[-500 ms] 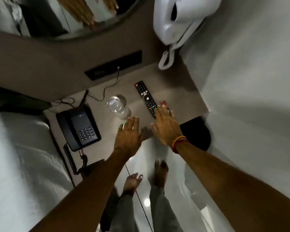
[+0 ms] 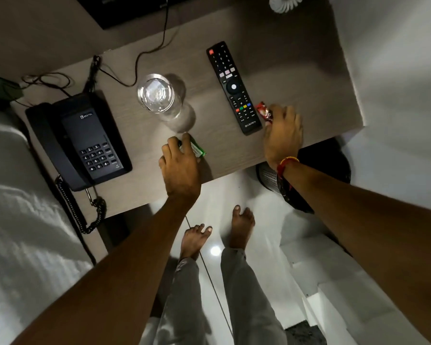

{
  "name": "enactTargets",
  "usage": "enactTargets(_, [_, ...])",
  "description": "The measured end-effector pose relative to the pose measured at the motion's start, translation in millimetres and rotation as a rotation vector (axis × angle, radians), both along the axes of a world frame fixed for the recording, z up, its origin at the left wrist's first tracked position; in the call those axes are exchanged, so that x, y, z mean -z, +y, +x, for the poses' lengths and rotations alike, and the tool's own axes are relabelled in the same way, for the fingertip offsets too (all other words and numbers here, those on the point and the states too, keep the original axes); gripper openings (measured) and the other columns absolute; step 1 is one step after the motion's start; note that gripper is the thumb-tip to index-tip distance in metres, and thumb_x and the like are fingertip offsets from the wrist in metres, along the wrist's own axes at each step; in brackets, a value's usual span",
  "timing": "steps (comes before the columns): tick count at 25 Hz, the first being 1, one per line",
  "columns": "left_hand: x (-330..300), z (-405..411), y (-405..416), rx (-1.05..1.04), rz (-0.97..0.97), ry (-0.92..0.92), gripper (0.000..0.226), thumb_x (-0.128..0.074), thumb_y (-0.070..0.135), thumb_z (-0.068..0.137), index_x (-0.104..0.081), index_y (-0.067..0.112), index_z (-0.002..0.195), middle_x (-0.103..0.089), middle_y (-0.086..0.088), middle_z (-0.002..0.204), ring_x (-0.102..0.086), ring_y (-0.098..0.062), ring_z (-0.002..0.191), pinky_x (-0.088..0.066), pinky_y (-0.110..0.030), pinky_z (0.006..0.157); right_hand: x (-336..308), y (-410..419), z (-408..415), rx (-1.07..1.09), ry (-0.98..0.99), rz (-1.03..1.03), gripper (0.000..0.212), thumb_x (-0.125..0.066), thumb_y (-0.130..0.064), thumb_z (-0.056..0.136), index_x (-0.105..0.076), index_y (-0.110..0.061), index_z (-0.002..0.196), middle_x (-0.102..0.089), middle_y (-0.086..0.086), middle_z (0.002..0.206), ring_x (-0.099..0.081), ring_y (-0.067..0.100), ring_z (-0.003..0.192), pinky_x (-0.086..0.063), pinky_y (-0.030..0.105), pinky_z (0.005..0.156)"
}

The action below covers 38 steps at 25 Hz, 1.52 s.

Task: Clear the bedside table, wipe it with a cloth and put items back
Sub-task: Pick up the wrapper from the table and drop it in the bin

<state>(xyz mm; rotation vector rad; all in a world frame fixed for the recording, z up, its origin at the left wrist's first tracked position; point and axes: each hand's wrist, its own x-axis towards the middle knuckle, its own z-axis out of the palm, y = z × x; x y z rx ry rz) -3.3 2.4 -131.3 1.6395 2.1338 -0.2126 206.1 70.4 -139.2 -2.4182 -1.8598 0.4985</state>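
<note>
Hands both down on the bedside table [image 2: 296, 70], well apart. My left hand [image 2: 181, 168] has fingers curled onto a small green packet [image 2: 197, 150] at the near edge, just in front of the glass [image 2: 158, 97]; can't tell if it's actually pinched or just touched. My right hand [image 2: 283, 135] covers the near end of a small red packet [image 2: 263, 111], which lies just right of the remote [image 2: 233, 87]; grip there not visible either. Glass stands upright mid-table, between the black phone [image 2: 77, 140] on the left and the remote. Phone's coiled cord [image 2: 95, 215] hangs off the near edge. Thin black cable [image 2: 157, 46] runs from the far wall toward the phone. Mesh bin [image 2: 269, 175] on the floor under my right wrist.
</note>
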Motion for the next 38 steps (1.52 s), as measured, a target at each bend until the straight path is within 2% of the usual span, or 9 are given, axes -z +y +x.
enactTargets(5, [-9,13,7,-0.099,-0.021,-0.144,0.061,-0.075,0.021,0.090,-0.045,0.011,0.142,-0.051,-0.017,0.135,-0.049,-0.036,0.125,-0.052,-0.048,0.100,-1,-10,9,0.265,0.190,0.022,0.037,-0.068,-0.010,0.092,-0.059,-0.011,0.127,-0.059,0.016,0.128,-0.057,0.034,0.121,-0.050,0.046,0.103])
enactTargets(9, [-15,41,7,-0.098,-0.058,-0.260,0.044,-0.065,0.020,0.099,-0.052,0.006,0.137,-0.051,-0.016,0.138,-0.052,-0.036,0.130,-0.054,-0.048,0.104,-8,-29,25,0.459,0.369,0.077,0.023,-0.070,-0.009,0.091,-0.065,-0.006,0.114,-0.061,0.015,0.122,-0.064,0.033,0.113,-0.059,0.047,0.093])
enactTargets(13, [-24,100,-7,-0.044,-0.079,-0.436,0.036,-0.064,0.022,0.100,-0.056,0.006,0.131,-0.064,-0.015,0.132,-0.062,-0.035,0.125,-0.057,-0.046,0.100,-7,-64,64,0.625,0.422,0.138,0.018,-0.072,-0.004,0.089,-0.067,-0.004,0.106,-0.063,0.014,0.115,-0.066,0.028,0.099,-0.059,0.041,0.087])
enactTargets(17, [-26,157,-22,0.086,-0.143,-0.466,0.034,-0.056,0.027,0.104,-0.057,0.006,0.130,-0.066,-0.015,0.129,-0.066,-0.033,0.120,-0.059,-0.043,0.096,4,-102,106,0.745,0.394,0.094,0.019,-0.073,-0.005,0.089,-0.067,-0.006,0.107,-0.065,0.015,0.112,-0.058,0.018,0.087,-0.051,0.029,0.075])
enactTargets(24, [-6,231,-34,0.193,-0.222,-0.443,0.033,-0.056,0.025,0.104,-0.055,0.005,0.131,-0.066,-0.018,0.128,-0.066,-0.035,0.119,-0.061,-0.047,0.094,28,-139,159,0.859,0.521,-0.023,0.030,-0.080,-0.006,0.082,-0.066,-0.008,0.109,-0.064,0.003,0.088,-0.070,0.027,0.087,-0.062,0.038,0.076])
enactTargets(27, [0,238,-35,0.173,-0.261,-0.433,0.040,-0.063,0.022,0.099,-0.048,0.007,0.133,-0.065,-0.019,0.130,-0.067,-0.039,0.118,-0.061,-0.050,0.094,32,-141,167,0.838,0.537,-0.063,0.032,-0.079,-0.007,0.084,-0.064,-0.009,0.112,-0.065,0.005,0.095,-0.071,0.030,0.093,-0.063,0.043,0.080])
enactTargets(31, [-4,221,-31,0.195,-0.180,-0.369,0.051,-0.065,0.022,0.097,-0.042,0.007,0.140,-0.062,-0.019,0.133,-0.065,-0.035,0.122,-0.060,-0.048,0.096,25,-135,168,0.660,0.425,-0.054,0.025,-0.066,-0.001,0.089,-0.063,-0.008,0.113,-0.060,0.013,0.122,-0.063,0.033,0.109,-0.058,0.047,0.093])
enactTargets(35, [-26,183,-8,0.185,0.050,-0.277,0.042,-0.060,0.023,0.101,-0.047,0.007,0.137,-0.057,-0.016,0.135,-0.057,-0.032,0.124,-0.056,-0.044,0.099,-8,-100,145,0.289,0.271,0.063,0.018,-0.055,-0.001,0.091,-0.062,-0.007,0.105,-0.059,0.014,0.115,-0.061,0.032,0.103,-0.056,0.039,0.084])
enactTargets(38, [-51,140,18,0.111,0.225,-0.198,0.043,-0.062,0.024,0.097,-0.049,0.008,0.135,-0.058,-0.015,0.133,-0.057,-0.034,0.119,-0.054,-0.048,0.096,-34,-53,107,0.091,0.310,0.084,0.017,-0.058,-0.008,0.093,-0.062,-0.004,0.109,-0.060,0.016,0.117,-0.058,0.033,0.110,-0.055,0.042,0.087])
